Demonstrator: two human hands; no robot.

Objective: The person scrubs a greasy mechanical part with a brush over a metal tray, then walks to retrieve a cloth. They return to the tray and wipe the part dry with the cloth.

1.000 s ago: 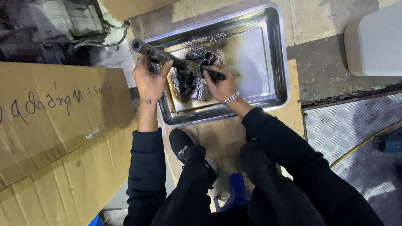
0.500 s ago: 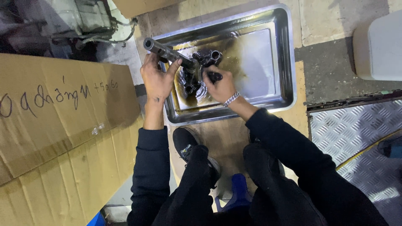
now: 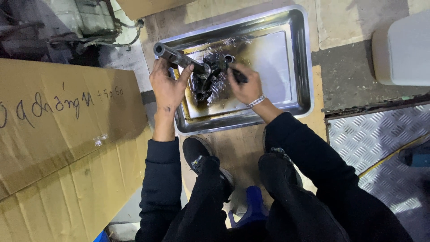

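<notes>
My left hand [image 3: 167, 86] grips the grey metal tube [image 3: 177, 57] of a greasy fork-like part, its open end sticking out over the tray's left rim. The part's dark lower piece [image 3: 211, 76] with round sockets lies in oily liquid in the steel tray [image 3: 293, 58]. Just right of that piece, my right hand [image 3: 245, 85] is closed on a dark brush [image 3: 237, 74] and presses its tip to the top socket. A silver bracelet sits on my right wrist.
Flattened cardboard [image 3: 62, 134] with handwriting covers the floor at left. A white plastic container [image 3: 401, 49] stands at right above a chequer metal plate [image 3: 380, 143]. Machine parts and cables [image 3: 85, 27] lie top left. My black shoe [image 3: 197, 154] rests below the tray.
My right hand has moved up and slightly right with the brush, from the lower piece's middle to its top socket. The left hand and tube stay put.
</notes>
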